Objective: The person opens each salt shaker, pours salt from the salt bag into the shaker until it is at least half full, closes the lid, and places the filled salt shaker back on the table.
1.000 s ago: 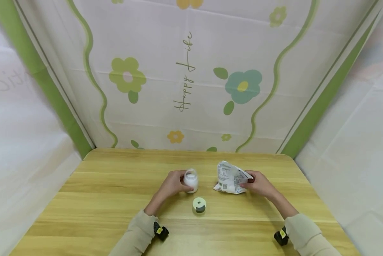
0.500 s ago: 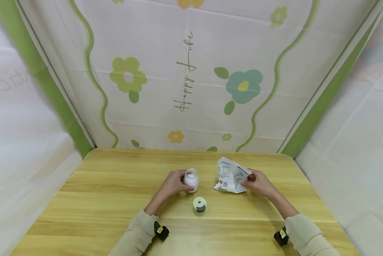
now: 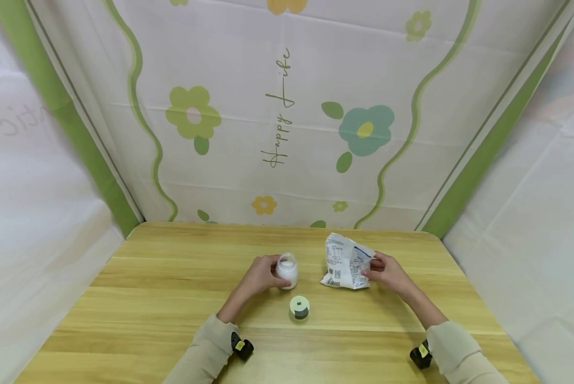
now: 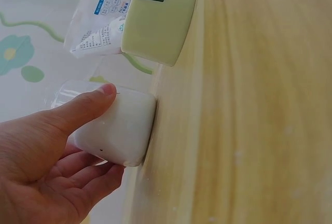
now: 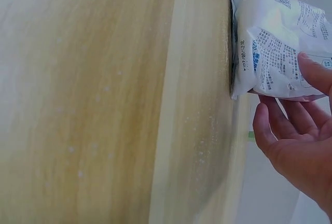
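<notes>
A clear jar with white contents point(image 3: 288, 276) stands upright and uncovered on the table, gripped at its left side by my left hand point(image 3: 258, 276). In the left wrist view the thumb lies across the jar point(image 4: 127, 123) and the fingers curl behind it. My right hand point(image 3: 389, 274) holds a white printed bag point(image 3: 343, 264) by its right side, thumb on the front. The bag's bottom edge is at the tabletop, as the right wrist view of the bag point(image 5: 275, 42) shows. Nearer to the person sits a small pale green container point(image 3: 299, 305) with a dark green patch.
The wooden table point(image 3: 172, 320) has white specks point(image 5: 202, 154) near the bag in the right wrist view. A white curtain with printed flowers point(image 3: 191, 113) hangs behind it, and plain white cloth hangs on both sides. Small black cameras point(image 3: 242, 346) sit on the wrists.
The bag has straightened up and turned a little, its top edge rising and then spreading wider. My right hand has shifted slightly upward with it. The left hand and jar stay in place.
</notes>
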{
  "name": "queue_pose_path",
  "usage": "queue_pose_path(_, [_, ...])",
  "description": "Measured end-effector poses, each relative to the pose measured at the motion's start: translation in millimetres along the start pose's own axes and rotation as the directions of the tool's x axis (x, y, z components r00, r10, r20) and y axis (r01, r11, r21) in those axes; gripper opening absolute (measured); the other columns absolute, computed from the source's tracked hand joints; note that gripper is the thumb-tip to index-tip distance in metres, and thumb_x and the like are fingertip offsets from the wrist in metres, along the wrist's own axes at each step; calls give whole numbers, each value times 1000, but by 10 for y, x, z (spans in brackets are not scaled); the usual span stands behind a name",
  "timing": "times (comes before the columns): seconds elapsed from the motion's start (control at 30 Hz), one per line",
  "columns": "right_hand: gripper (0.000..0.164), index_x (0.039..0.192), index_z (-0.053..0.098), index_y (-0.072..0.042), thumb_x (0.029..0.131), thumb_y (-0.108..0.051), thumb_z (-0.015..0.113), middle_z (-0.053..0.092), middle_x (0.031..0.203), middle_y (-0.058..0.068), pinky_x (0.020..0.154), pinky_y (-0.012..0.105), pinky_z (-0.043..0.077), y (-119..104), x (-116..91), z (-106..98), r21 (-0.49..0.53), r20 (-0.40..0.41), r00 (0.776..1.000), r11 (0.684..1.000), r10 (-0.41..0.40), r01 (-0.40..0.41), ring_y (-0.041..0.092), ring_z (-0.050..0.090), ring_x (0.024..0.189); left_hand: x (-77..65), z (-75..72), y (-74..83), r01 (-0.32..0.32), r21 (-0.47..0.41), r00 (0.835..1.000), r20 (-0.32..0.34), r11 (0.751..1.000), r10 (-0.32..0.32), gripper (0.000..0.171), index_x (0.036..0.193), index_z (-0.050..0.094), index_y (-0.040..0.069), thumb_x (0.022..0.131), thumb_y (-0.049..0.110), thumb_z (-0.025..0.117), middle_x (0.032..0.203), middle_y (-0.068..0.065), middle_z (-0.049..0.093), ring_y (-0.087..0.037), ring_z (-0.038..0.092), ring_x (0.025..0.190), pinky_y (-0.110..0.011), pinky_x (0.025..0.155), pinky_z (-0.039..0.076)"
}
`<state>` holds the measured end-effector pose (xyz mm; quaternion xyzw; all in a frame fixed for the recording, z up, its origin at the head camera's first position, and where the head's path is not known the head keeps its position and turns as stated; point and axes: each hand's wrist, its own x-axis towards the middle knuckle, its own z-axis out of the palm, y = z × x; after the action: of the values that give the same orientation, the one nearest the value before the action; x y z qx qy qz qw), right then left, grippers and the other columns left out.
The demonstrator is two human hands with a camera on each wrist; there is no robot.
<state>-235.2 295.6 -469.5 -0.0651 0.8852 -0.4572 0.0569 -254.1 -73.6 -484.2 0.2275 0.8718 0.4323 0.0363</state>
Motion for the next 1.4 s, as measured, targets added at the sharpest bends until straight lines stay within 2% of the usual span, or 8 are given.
queue_pose_path(0.2, [86,149,17,19,94,-19,69,49,140,37,108,51,44,28,-16,-13,26,5,1000,1000,4,-4,47,49,132,-10,0,-5,-7,8,1000,3,1000,7,60,127,65,2,75,24,88,117,-13,72,-25,68,106,-42,93,56])
queue_pose_path(0.37, [80,149,23,17,94,-18,69,49,141,37,106,48,48,27,-45,-41,40,-6,1000,999,-26,27,47,51,130,-19,5,-14,-12,2,1000,4,1000,12,59,126,65,3,76,24,88,117,-13,72,-25,68,106,-42,93,56])
queue_pose_path(0.53, [64,146,36,10,96,-16,67,50,141,35,95,26,54,28,-133,-110,98,-47,994,990,-94,98,48,53,128,-32,6,-16,-13,-11,1000,-2,1000,13,60,127,65,3,75,23,88,116,-13,72,-25,68,105,-42,92,56])
queue_pose_path(0.67, [61,146,37,7,97,-16,65,49,143,33,89,11,49,29,-239,-157,116,-72,989,984,-129,137,49,50,131,-41,12,-31,-13,-16,1000,-11,1000,13,59,125,66,2,75,23,89,115,-13,72,-24,68,104,-42,91,56])
queue_pose_path(1.1, [62,150,35,3,99,-21,62,47,147,29,90,12,48,-68,-602,-191,125,-78,989,983,-122,131,44,46,134,-36,24,-60,-26,-17,1000,-12,1000,25,56,123,67,4,75,24,89,112,-11,73,-22,68,102,-41,90,56])
queue_pose_path(1.17, [62,149,35,2,99,-22,62,47,147,29,90,12,48,-102,-662,-173,134,-76,989,982,-126,135,39,50,134,-32,24,-56,-27,-15,1000,-14,1000,27,55,121,68,4,75,24,89,111,-10,73,-21,68,100,-40,89,56])
queue_pose_path(1.33, [60,147,38,5,97,-15,64,47,145,33,90,14,51,-164,-739,-49,195,-46,984,965,-169,175,6,59,124,-30,17,-22,-25,-19,1000,-12,1000,25,53,120,68,5,75,23,88,110,-10,73,-21,68,100,-41,89,56])
queue_pose_path(1.4, [61,146,37,8,96,-11,65,46,144,35,92,15,51,-191,-738,25,230,-24,979,952,-203,203,-1,58,121,-29,15,-10,-22,-17,1000,-10,1000,22,53,121,68,5,75,24,88,111,-9,73,-20,67,100,-41,89,56])
